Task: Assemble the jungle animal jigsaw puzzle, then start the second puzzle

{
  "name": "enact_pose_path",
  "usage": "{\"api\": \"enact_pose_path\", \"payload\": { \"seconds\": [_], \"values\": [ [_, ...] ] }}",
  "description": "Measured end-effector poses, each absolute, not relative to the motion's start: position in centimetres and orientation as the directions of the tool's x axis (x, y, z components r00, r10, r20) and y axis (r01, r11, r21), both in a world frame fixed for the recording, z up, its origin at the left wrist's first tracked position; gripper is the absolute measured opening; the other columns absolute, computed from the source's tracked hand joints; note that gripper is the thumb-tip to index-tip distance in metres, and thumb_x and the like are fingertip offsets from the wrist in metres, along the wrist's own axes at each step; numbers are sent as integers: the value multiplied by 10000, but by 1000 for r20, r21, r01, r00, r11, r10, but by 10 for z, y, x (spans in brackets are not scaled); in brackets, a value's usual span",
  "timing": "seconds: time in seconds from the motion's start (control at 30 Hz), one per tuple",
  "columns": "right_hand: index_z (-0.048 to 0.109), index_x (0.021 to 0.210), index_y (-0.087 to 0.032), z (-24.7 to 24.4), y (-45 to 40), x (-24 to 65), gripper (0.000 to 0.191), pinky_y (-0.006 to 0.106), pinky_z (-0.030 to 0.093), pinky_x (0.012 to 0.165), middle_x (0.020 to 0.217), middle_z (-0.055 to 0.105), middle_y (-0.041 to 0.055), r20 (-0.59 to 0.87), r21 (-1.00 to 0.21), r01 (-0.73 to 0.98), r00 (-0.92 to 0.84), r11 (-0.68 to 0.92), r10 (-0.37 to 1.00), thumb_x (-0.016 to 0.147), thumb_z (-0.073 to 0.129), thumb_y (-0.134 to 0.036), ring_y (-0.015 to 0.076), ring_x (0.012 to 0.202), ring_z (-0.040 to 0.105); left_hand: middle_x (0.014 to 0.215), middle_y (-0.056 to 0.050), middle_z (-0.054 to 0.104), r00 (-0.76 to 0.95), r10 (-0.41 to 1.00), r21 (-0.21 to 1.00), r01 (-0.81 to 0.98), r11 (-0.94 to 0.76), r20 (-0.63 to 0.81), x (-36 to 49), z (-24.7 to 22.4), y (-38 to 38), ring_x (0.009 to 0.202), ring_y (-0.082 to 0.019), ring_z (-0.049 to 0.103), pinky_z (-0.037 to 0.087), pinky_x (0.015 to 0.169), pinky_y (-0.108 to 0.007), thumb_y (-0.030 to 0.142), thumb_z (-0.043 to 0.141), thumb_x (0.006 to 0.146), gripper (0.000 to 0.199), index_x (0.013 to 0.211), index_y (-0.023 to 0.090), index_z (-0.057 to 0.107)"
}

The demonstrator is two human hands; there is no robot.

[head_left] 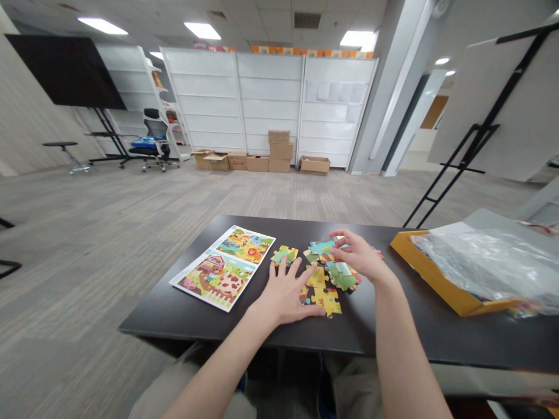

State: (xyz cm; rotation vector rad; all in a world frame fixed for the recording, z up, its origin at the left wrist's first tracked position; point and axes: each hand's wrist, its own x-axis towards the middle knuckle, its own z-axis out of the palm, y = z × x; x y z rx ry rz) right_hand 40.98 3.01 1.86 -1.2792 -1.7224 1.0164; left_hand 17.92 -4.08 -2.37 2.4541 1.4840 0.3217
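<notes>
My left hand [282, 294] lies with its fingers spread over jigsaw pieces near the middle of the table. Yellow jigsaw pieces [326, 299] show beside its thumb, some of them partly covered. Just past its fingertips is a yellow and blue jigsaw piece [285, 254]. Over a loose pile of blue and green jigsaw pieces [323, 250], my right hand [354, 253] has its fingers bent, thumb and forefinger apart. Whether those fingertips touch a piece is unclear. More green pieces [343, 274] lie below that hand.
A printed picture sheet [227, 267] with farm and animal scenes lies on the left of the dark table [183, 314]. On the right, an orange-yellow box [437, 279] holds clear plastic wrapping [489, 265]. A black stand [465, 157] rises beyond the table's right side.
</notes>
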Motion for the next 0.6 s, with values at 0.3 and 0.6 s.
{"api": "enact_pose_path", "payload": {
  "seconds": [0.3, 0.6],
  "values": [
    [578, 1072, -213, 16, 27, 442, 373, 296, 531, 630, 719, 646, -29, 86, -871, 462, -185, 164, 979, 742, 715, -320, 182, 679, 684, 1657, -133, 333, 418, 906, 317, 853, -415, 62, 198, -30, -20, 1540, -504, 133, 104, 1175, -759, 909, 483, 759, 986, 1563, 347, 395],
    [578, 1022, -220, 13, 25, 440, 300, 282, 490, 598, 668, 647, -44, 87, -819, 534, -249, 212, 965, 766, 685, -334, 174, 632, 664, 1648, -157, 340, 387, 913, 385, 830, -404, 124, 206, -31, -5, 1538, -485, 167, 89, 1195, -739, 879, 575, 733, 1054, 1566, 269, 362]
  ]
}}
